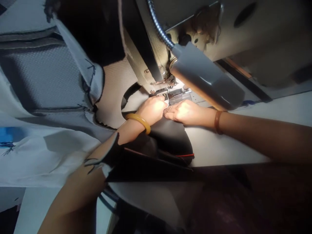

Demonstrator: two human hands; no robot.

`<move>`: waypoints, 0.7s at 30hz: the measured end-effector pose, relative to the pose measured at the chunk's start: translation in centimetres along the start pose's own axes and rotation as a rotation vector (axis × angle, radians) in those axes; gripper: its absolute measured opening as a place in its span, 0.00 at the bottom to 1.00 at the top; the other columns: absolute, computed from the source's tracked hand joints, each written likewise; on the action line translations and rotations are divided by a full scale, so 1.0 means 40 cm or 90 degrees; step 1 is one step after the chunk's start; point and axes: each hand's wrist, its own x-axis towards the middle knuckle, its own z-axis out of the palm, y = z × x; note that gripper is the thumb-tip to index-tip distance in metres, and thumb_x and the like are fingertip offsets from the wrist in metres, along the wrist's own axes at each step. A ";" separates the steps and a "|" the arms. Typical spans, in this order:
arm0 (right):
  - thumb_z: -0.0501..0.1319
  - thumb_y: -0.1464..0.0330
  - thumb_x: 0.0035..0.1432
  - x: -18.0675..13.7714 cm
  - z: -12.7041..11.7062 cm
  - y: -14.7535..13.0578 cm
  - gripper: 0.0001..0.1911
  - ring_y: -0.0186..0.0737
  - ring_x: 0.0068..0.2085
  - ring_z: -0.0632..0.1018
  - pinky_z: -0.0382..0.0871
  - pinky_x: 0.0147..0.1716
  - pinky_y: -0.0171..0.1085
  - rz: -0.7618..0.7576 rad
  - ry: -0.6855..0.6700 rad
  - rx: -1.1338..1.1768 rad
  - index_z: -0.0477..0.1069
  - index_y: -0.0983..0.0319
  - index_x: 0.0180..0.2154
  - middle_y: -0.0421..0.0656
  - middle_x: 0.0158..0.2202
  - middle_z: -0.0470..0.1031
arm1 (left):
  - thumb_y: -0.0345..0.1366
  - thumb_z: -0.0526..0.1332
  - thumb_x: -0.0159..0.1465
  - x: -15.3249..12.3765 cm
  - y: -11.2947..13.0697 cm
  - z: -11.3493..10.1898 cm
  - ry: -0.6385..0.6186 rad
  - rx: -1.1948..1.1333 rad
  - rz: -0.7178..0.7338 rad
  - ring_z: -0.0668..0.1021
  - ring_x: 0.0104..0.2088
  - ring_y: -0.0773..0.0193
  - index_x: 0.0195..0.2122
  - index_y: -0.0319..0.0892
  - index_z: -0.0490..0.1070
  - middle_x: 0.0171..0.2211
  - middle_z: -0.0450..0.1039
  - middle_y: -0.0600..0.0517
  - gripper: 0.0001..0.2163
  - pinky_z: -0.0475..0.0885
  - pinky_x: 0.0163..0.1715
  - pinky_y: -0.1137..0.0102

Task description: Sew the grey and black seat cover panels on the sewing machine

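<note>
Black material [168,133] held by left hand [151,110] and right hand [186,112], fingers [172,114] curled, beside sewing machine [234,35].

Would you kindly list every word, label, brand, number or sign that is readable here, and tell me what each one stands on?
There is no readable text in this view.
Sewing machine: no lettering or number can be made out.
Gooseneck lamp: no brand or label shows.
Black material: no print visible, only a red line near its edge.
Small blue mark beside the lamp: too blurred to read.
</note>
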 end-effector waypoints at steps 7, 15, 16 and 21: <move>0.45 0.79 0.62 0.014 -0.008 0.007 0.15 0.39 0.38 0.72 0.63 0.35 0.37 0.003 -0.004 -0.031 0.70 0.66 0.37 0.47 0.37 0.73 | 0.32 0.42 0.65 0.009 -0.005 0.002 0.009 -0.013 -0.012 0.71 0.37 0.61 0.36 0.43 0.73 0.41 0.72 0.47 0.18 0.69 0.40 0.66; 0.45 0.76 0.64 -0.026 0.020 -0.008 0.17 0.43 0.50 0.70 0.65 0.47 0.41 -0.027 0.054 -0.061 0.67 0.69 0.49 0.53 0.49 0.70 | 0.31 0.41 0.65 0.003 -0.009 0.011 0.027 -0.006 0.018 0.73 0.42 0.56 0.40 0.40 0.73 0.43 0.72 0.44 0.20 0.69 0.42 0.62; 0.46 0.76 0.64 -0.029 0.018 -0.008 0.17 0.43 0.49 0.71 0.65 0.46 0.42 -0.012 0.056 -0.041 0.68 0.68 0.48 0.52 0.48 0.70 | 0.31 0.41 0.65 0.002 -0.008 0.010 0.026 -0.008 0.020 0.73 0.42 0.56 0.41 0.41 0.73 0.43 0.72 0.44 0.20 0.69 0.42 0.62; 0.47 0.75 0.63 -0.030 0.009 0.005 0.15 0.45 0.48 0.71 0.64 0.44 0.43 0.009 0.050 0.026 0.68 0.68 0.48 0.53 0.47 0.71 | 0.30 0.39 0.65 0.002 -0.001 0.002 0.019 0.014 0.015 0.73 0.41 0.55 0.42 0.40 0.73 0.42 0.73 0.43 0.21 0.69 0.42 0.61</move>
